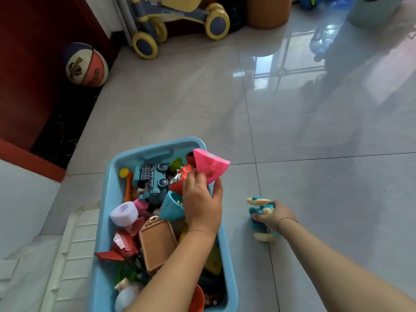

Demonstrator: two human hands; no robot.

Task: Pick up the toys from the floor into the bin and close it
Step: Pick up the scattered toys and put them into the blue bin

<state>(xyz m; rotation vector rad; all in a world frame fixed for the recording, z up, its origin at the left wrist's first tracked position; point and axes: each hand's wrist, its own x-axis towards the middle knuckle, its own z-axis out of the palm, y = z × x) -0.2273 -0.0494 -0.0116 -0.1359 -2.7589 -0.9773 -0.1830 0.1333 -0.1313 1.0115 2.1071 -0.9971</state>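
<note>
A light blue bin (108,199) stands on the tiled floor, filled with several toys, among them a blue toy train (150,179) and a brown ridged toy (156,245). My left hand (202,206) is over the bin's far right part and holds a pink wedge-shaped toy (210,165) above the rim. To the right of the bin, my right hand (273,216) grips a teal and cream toy animal (261,210) on the floor.
A white slatted lid (72,255) lies on the floor left of the bin. A basketball (86,65) rests by the red wall at the back left. A blue and yellow ride-on toy (180,21) and a brown container (267,10) stand at the back.
</note>
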